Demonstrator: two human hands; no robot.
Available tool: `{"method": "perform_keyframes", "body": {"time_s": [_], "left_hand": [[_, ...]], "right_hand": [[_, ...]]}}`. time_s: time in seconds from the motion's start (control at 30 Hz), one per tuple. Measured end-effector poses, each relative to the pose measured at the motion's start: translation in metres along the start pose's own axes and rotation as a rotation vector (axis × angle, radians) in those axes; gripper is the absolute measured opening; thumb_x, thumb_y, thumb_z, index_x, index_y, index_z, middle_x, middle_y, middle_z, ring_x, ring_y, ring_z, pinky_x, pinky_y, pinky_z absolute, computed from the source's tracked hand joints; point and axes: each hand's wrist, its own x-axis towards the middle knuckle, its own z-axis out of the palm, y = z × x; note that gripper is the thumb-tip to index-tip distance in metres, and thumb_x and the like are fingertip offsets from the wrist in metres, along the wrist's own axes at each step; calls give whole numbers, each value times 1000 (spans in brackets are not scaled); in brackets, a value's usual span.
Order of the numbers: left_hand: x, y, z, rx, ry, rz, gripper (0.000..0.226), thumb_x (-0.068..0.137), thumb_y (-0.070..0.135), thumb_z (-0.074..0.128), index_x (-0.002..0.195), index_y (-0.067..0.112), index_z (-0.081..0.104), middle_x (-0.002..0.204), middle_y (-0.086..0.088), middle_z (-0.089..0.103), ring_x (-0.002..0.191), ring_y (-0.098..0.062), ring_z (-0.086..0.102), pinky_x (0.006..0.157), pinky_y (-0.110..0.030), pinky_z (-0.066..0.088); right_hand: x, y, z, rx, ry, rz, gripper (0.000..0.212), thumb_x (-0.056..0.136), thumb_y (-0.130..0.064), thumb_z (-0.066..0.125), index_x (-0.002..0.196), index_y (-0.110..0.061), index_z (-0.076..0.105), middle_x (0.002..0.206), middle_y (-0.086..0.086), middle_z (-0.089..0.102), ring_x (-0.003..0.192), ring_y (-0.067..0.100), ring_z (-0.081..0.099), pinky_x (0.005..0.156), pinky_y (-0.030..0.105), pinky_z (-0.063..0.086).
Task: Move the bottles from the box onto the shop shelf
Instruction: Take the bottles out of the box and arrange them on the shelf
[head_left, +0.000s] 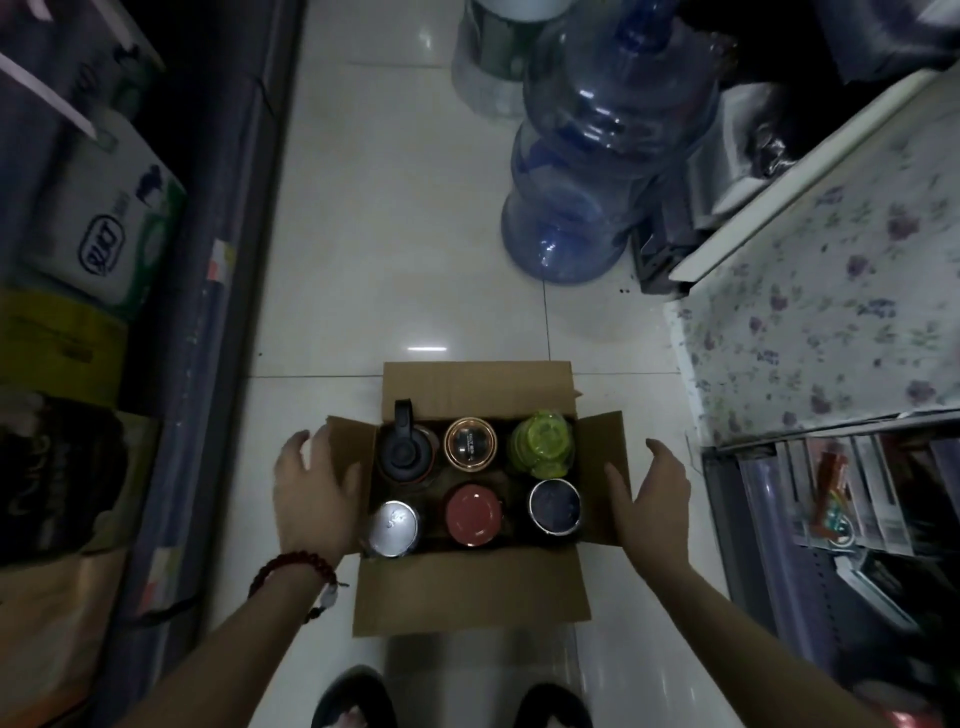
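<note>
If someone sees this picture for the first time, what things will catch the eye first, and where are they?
The open cardboard box on the white floor, low in the middle, draws the eye first: six bottles stand in it in two rows, the bright green one at the far right corner. The left hand and right hand flank its side flaps. Beyond it stand big blue water jugs.

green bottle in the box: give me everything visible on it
The green bottle stands upright in the cardboard box, back row, right corner, seen from above. Only its translucent lime-green plastic lid and shoulders show; the body is hidden. It sits beside the copper-rimmed bottle, behind the dark blue-topped one. Neither hand touches it.
</note>
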Motion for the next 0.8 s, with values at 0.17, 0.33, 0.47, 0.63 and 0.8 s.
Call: {"method": "perform_keyframes", "body": {"time_s": [0.17, 0.33, 0.47, 0.63, 0.8], "left_hand": [[0, 29, 10, -147, -150, 198, 60, 83, 33, 68, 137, 18, 44, 143, -5, 39, 131, -23, 38, 106, -32, 36], [12, 20, 55, -434, -204, 128, 82, 70, 41, 79, 141, 33, 39, 154, 8, 25, 139, -11, 28, 107, -25, 31], [22, 7, 78, -503, -134, 157, 89, 64, 37, 84, 141, 33, 38, 150, 5, 35, 135, -9, 34, 110, -28, 33], [29, 1, 86, -605, -116, 83, 93, 58, 35, 87, 138, 39, 38, 143, 10, 45, 128, -9, 43, 109, -39, 41], [29, -9, 86, -625, -207, 117, 92, 60, 38, 84, 138, 48, 36, 133, 19, 51, 126, -6, 47, 108, -34, 41]], "right_hand": [[-49, -23, 18, 212, -106, -93, 68, 84, -31, 70, 141, -16, 37, 139, 4, 45, 124, 15, 43, 96, 23, 39], [-56, 2, 67, 466, 4, -10, 68, 82, -27, 70, 141, -23, 36, 143, 3, 42, 130, 21, 42, 95, 23, 38], [-45, 14, 90, 506, 20, -40, 67, 81, -27, 72, 139, -23, 38, 137, -3, 44, 126, 14, 43, 101, 29, 39], [-39, 16, 106, 464, 22, -64, 88, 63, -42, 84, 136, -24, 39, 136, -4, 44, 121, 6, 42, 91, 9, 34], [-38, 23, 111, 425, 42, -35, 104, 54, -36, 90, 140, -20, 36, 138, 1, 42, 123, 12, 43, 94, 19, 37]]}}
